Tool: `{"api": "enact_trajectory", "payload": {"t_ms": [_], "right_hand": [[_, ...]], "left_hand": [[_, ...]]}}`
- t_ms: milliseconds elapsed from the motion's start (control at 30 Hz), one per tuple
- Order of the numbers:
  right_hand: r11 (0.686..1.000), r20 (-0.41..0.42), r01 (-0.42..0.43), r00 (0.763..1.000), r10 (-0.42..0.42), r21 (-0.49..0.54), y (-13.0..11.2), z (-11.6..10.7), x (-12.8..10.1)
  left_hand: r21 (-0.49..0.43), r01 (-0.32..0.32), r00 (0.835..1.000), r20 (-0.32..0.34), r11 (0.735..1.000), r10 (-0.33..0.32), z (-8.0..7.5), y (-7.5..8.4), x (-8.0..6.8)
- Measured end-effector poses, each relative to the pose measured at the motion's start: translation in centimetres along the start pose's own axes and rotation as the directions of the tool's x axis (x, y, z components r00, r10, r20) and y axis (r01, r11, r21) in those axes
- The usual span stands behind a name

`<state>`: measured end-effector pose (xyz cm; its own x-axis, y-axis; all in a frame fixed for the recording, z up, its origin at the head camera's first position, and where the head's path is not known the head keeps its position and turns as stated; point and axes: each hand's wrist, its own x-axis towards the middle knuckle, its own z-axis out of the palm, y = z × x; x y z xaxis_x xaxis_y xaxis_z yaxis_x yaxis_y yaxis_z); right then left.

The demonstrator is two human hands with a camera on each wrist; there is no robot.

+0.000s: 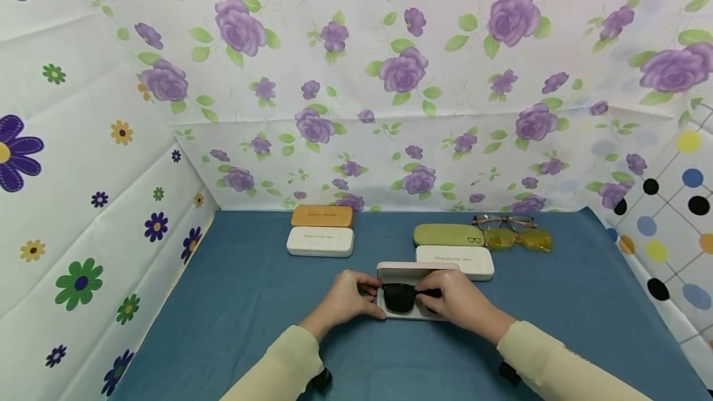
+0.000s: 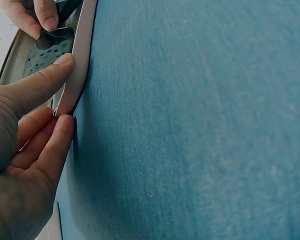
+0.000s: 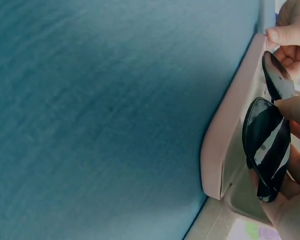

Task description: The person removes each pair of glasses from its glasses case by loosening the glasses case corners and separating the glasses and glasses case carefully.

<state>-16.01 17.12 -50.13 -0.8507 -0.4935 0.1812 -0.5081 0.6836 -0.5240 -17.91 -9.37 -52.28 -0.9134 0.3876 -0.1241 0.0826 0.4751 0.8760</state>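
Left hand (image 1: 342, 302) grip clasping open pale pink hard glasses case (image 1: 412, 273), right hand (image 1: 453, 302) grip pinching black plastic sunglasses (image 1: 402, 296) inside it, on blue cloth desk (image 1: 234, 302).

Blue cloth (image 1: 234, 302) over table. Back wall (image 1: 390, 79) draped in white sheet, purple roses. Left wall (image 1: 83, 203) daisy print; right wall (image 1: 674, 228) coloured dots. Even light.

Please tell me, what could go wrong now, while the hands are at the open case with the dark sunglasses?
1. The right hand touches a dark lens of the sunglasses, so it may leave smudges.
2. The open case is steadied only at its edge by the left hand; it might slide on the blue cloth.
3. The white case lies close behind, so the lid could bump it.
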Motion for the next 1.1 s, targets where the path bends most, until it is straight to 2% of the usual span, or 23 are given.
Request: {"api": "enact_trajectory", "payload": {"t_ms": [300,567,767,1100], "right_hand": [[0.985,0.056,-0.031,0.998,0.022,0.168,0.0,-1.1,-0.3],[0.929,0.133,-0.108,0.989,0.064,0.355,-0.5,-3.0,-0.6],[0.926,0.127,-0.121,0.989,0.081,0.358,-0.6,-4.9,-0.5],[0.939,0.037,-0.118,0.993,0.112,0.323,0.5,-9.7,-0.3]], "left_hand": [[0.004,-0.007,1.0,-0.002,1.0,0.007,0.0,-0.2,-0.1],[-0.005,-0.009,1.0,0.003,1.0,0.009,0.1,-0.4,-0.1],[0.001,-0.008,1.0,0.012,1.0,0.008,0.0,-0.3,0.0],[0.008,0.002,1.0,0.012,1.0,-0.002,0.0,-0.3,0.0]]}}
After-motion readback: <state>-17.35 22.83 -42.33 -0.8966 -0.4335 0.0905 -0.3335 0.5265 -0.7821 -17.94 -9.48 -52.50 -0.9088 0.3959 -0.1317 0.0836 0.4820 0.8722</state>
